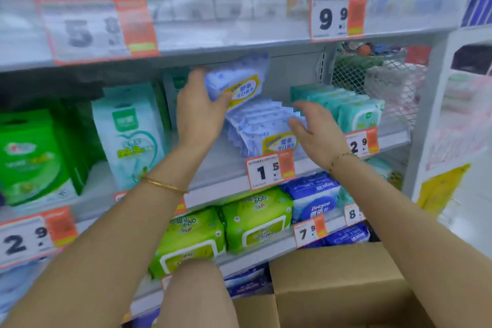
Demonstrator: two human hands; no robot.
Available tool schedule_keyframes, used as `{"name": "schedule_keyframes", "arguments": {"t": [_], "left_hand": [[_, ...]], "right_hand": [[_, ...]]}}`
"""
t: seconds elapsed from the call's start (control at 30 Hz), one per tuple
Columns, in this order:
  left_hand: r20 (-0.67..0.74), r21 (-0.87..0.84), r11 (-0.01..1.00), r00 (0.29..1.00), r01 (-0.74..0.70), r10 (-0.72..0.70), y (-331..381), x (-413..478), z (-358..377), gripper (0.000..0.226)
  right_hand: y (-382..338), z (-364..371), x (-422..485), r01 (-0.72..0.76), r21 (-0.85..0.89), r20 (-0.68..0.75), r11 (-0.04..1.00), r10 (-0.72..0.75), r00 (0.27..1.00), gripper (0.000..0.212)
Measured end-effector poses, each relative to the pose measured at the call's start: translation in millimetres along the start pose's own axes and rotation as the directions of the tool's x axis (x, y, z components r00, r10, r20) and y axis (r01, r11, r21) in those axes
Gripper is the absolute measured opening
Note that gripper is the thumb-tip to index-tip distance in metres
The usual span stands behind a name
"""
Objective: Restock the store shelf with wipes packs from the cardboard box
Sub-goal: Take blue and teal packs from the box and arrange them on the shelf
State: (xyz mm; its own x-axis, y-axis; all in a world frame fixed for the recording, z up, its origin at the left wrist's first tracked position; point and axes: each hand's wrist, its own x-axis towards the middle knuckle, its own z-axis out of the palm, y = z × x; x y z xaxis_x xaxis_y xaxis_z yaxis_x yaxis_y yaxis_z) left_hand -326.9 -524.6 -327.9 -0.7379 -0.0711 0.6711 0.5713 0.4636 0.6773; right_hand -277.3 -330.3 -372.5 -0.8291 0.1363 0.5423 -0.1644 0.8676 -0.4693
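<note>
My left hand (198, 109) grips a pale blue wipes pack (237, 80) with a yellow label, held tilted above the middle shelf (213, 165). Below it a row of several matching blue packs (262, 128) stands on that shelf behind a price tag reading 1.5. My right hand (314, 130) is at the right side of that row with fingers spread and relaxed, touching the front packs. The cardboard box (338, 285) sits low at the bottom right, with its flaps visible and its contents hidden.
Teal wipes packs (348, 106) stand right of the blue row; tall green and white packs (127, 130) stand left. Lime green packs (221, 231) and dark blue packs (311, 194) fill the lower shelf. A wire mesh panel (372, 74) closes the right end. My knee (197, 295) is in front.
</note>
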Motion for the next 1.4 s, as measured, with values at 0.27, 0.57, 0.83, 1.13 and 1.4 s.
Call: {"name": "schedule_keyframes", "arguments": {"t": [0.27, 0.57, 0.83, 1.13, 1.4], "left_hand": [[0.015, 0.205, 0.979, 1.000, 0.020, -0.023, -63.9, 112.7, 78.7, 0.050], [0.241, 0.351, 0.930, 0.949, 0.109, -0.202, -105.7, 153.9, 117.9, 0.038], [0.537, 0.398, 0.865, 0.686, 0.307, -0.491, -107.5, 145.8, 119.2, 0.035], [0.554, 0.558, 0.830, 0.747, -0.004, -0.368, -98.3, 139.6, 124.0, 0.026], [0.405, 0.496, 0.868, 0.892, -0.030, -0.201, -42.3, 80.5, 103.4, 0.039]], "right_hand": [[-7.5, 33.5, 50.0, 0.066, -0.309, 0.105, 0.949, -0.035, 0.994, 0.034], [1.8, 54.4, 51.7, 0.057, -0.284, -0.036, 0.957, -0.070, 0.997, 0.066], [2.5, 55.6, 52.2, 0.058, -0.314, -0.033, 0.948, -0.072, 0.997, 0.072], [-1.6, 48.8, 52.6, 0.037, -0.323, 0.075, 0.946, -0.013, 0.997, 0.040], [-0.9, 41.6, 37.4, 0.032, -0.245, -0.217, 0.969, -0.087, 0.972, 0.049]]}}
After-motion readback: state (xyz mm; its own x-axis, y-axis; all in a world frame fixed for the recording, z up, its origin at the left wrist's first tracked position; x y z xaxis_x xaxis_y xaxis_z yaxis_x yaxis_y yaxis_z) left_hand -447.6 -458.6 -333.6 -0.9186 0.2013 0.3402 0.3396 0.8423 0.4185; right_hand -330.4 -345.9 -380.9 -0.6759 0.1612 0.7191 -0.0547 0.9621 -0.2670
